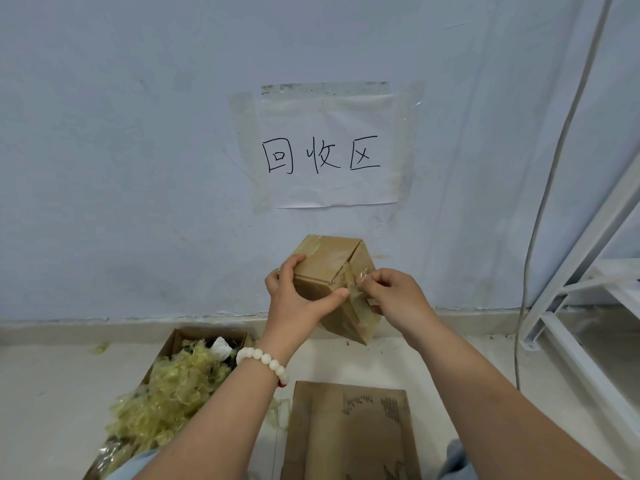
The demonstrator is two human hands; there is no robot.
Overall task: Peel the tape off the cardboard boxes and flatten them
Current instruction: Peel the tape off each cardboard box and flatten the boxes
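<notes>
A small brown cardboard box (329, 261), sealed with clear yellowish tape, is held up in the air in front of the wall. My left hand (298, 299) grips its left side, thumb across the front face. My right hand (394, 299) pinches a loosened end of tape (360, 282) at the box's right edge. The strip is partly lifted off the cardboard.
On the floor at lower left, an open box (173, 341) holds a heap of peeled tape (166, 403). A flattened cardboard sheet (349, 431) lies below my hands. A white metal frame (571, 306) and a cable (540, 220) stand at right. A paper sign (325, 154) is taped on the wall.
</notes>
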